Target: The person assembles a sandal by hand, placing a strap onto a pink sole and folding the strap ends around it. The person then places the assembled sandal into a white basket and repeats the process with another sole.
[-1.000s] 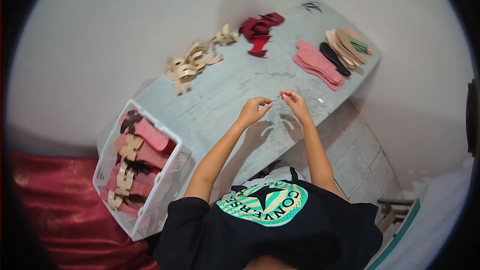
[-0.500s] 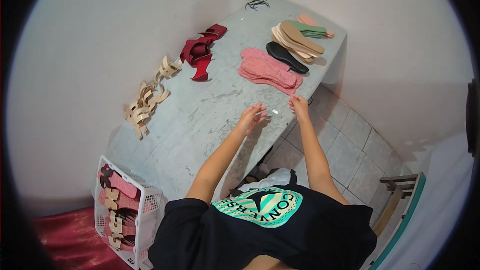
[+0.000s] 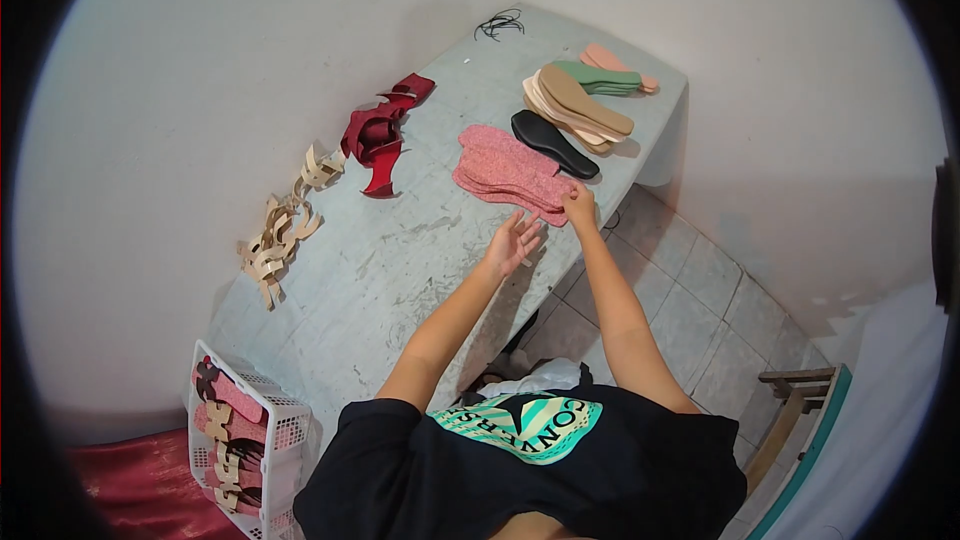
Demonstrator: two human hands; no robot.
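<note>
Right hand [image 3: 578, 206] now at the pink insole stack [image 3: 505, 172], left hand [image 3: 513, 243] open.

The stack of pink sole-shaped insoles [image 3: 505, 172] is covered in a speckled, matt, rough-looking face. The black insole [image 3: 550, 143] just beyond it is finished smooth, with a faint sheen. The dark red cut straps [image 3: 380, 130] to the far left are made of a glossy, leather-like sheet. The long grey table [image 3: 400, 270] is left matt, scuffed and streaked. The white lattice basket [image 3: 285, 415] at the near left is moulded in plastic.
</note>
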